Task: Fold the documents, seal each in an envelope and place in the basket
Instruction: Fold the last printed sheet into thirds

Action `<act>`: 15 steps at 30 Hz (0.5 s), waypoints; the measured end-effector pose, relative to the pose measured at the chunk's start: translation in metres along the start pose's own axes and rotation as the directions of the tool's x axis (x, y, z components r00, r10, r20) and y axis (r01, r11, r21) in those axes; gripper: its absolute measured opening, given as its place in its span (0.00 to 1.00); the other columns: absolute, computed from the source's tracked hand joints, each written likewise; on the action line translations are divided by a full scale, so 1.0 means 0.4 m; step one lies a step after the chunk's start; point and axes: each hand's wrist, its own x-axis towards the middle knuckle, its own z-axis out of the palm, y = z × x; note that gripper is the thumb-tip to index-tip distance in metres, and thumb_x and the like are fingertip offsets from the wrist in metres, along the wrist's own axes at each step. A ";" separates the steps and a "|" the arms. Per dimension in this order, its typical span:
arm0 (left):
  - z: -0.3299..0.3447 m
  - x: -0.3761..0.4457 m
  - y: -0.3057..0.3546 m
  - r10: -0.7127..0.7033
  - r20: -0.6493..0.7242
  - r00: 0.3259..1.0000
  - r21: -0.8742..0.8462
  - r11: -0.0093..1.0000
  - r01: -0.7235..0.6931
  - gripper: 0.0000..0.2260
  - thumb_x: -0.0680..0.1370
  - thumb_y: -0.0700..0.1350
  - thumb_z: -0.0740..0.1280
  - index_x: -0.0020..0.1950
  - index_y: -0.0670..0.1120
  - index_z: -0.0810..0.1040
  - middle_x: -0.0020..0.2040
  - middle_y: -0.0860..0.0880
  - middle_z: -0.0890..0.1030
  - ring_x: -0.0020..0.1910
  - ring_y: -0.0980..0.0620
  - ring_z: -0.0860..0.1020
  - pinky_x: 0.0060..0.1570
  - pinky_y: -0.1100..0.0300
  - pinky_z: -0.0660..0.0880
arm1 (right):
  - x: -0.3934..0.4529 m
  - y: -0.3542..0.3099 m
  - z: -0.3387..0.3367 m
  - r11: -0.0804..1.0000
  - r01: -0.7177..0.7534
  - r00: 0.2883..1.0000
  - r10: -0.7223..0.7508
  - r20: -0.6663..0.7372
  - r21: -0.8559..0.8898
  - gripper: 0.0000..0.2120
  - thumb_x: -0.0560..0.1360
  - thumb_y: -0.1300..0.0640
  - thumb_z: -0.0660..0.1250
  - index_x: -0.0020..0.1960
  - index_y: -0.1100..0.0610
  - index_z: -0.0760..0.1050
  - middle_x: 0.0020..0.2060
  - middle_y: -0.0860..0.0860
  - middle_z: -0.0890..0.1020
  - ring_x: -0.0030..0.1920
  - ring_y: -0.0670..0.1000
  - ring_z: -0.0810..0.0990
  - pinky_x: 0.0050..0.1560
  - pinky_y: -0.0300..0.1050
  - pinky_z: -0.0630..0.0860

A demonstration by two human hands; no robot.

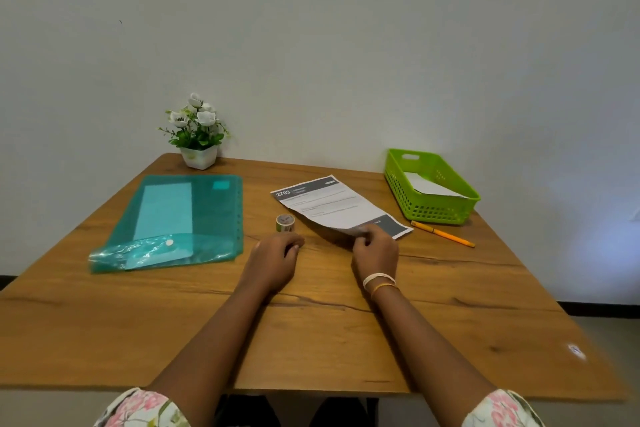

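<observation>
**Wood-grain table, one document being lifted at its near edge**

Wood table (311, 340) against a pale wall. Printed document (332, 204) lies flat in the middle-right, angled, dark header band reading "2703" at the far end, dark band at the near end too. Right hand (375, 253) pinches the near edge of the document, fingers curled on the paper, that edge slightly raised off the table with a shadow under it. Two bangles (379, 282) on the right wrist. Left hand (277, 258) rests on the table just left of the document, fingers curled in loosely, holding nothing, not touching the paper. Small tape roll (285, 222) stands just beyond the left hand, near the document's left edge. Green basket (431, 211) at far right, near the wall, with a white envelope (429, 185) inside, leaning on the basket wall. Orange pencil (443, 234) lies on the table just in front of the basket. Teal plastic folder (173, 222) at left, flap open, pale sheet showing through it. Potted white flowers (197, 132) at the far edge. Floral sleeves (145, 409) at the bottom corners.
</observation>
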 end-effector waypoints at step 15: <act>-0.049 -0.014 0.006 -0.394 -0.019 0.919 -0.777 0.584 0.234 0.14 0.84 0.49 0.55 0.59 0.46 0.78 0.48 0.41 0.83 0.49 0.42 0.82 0.48 0.45 0.78 | 0.011 0.148 -0.197 0.936 -0.104 0.984 0.048 0.172 0.335 0.18 0.68 0.77 0.60 0.32 0.56 0.74 0.39 0.59 0.82 0.45 0.51 0.81 0.50 0.45 0.76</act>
